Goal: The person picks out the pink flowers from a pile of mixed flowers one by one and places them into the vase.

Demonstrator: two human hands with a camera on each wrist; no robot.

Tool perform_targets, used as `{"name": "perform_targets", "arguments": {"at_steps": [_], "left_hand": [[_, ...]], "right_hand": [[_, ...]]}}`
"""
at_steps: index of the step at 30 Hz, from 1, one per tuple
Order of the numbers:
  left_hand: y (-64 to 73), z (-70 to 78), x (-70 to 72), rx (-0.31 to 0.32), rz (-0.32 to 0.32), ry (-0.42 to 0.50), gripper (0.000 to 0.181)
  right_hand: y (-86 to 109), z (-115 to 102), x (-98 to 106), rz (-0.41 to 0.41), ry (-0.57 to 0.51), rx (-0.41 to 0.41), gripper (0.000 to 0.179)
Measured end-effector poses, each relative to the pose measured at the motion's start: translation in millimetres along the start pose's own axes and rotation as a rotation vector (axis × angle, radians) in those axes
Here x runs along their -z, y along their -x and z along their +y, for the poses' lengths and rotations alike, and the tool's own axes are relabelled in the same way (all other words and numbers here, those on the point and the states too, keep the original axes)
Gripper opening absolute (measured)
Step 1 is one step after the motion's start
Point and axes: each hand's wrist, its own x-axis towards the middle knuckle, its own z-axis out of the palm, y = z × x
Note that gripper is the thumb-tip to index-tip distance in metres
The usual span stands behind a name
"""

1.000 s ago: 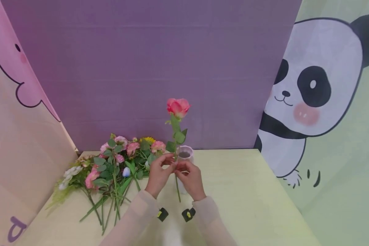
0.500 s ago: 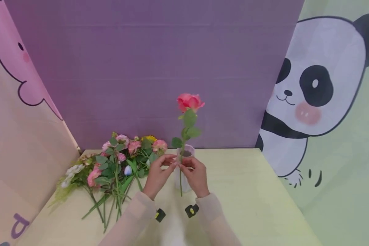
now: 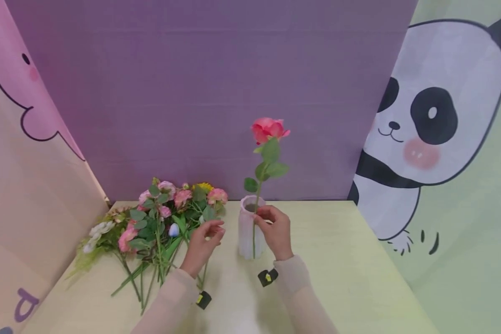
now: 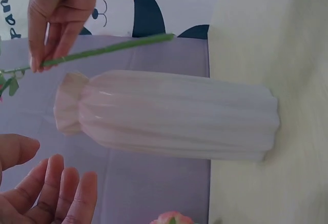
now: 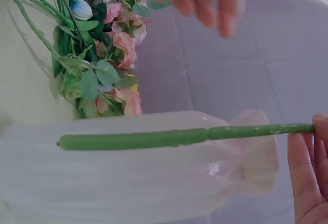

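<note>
My right hand [image 3: 274, 231] pinches the green stem of a pink rose [image 3: 269, 131] between thumb and fingertips. The rose stands nearly upright, its bloom high and its leaves below. Behind the stem is a pale pink-white ribbed vase [image 3: 245, 232] with a scalloped mouth, upright on the table. In the right wrist view the lower stem [image 5: 128, 141] runs along the outside of the vase wall, its cut end free. My left hand [image 3: 203, 243] is in the air left of the vase, fingers loosely bent, holding nothing; the left wrist view shows its fingertips [image 4: 82, 193] apart from the vase.
A pile of artificial flowers [image 3: 163, 227] lies on the left of the pale table [image 3: 338, 269], stems toward me. Among them are pink blooms, white ones and a blue tulip bud [image 3: 174, 230]. A purple backdrop [image 3: 217, 93] rises along the table's back edge.
The left hand has let go of the rose stem and moved left and down. The right hand has carried the rose right and a little up, in front of the vase.
</note>
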Motion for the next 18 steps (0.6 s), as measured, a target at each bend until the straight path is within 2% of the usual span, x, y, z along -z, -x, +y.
{"name": "perform_targets", "arguments": {"at_steps": [11,18], "left_hand": [[10.4,-16.6,10.4,0.063,-0.017,-0.008,0.026],[12.5,-23.3,12.9,0.075,-0.014,0.013,0.025]], "right_hand": [[-16.3,-17.8,10.1,0.035,0.039,-0.015,0.018],[-28.3,-20.2,13.3,0.043,-0.002,-0.043,0.02]]}}
